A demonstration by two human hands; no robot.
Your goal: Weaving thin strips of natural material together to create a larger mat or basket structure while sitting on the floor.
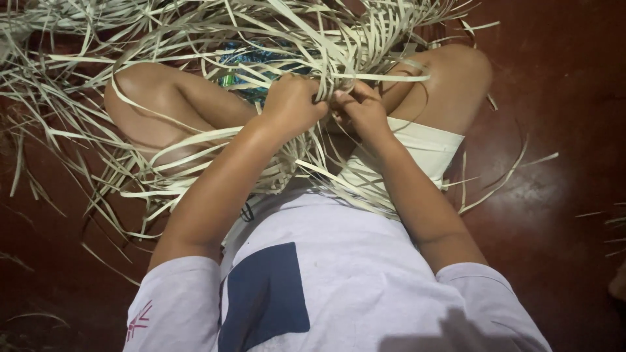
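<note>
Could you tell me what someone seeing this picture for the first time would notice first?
The eye goes first to the tangle of pale leaf strips spread across the person's crossed legs and the dark red floor at the top and left. At its centre, the left hand and the right hand meet close together, both gripping strips. Below them, a light shirt with a dark blue pocket fills the bottom of the view.

Warm, dim overhead light; glare on the red floor (pixel 535 195) right of the fingers; edges slightly soft.
</note>
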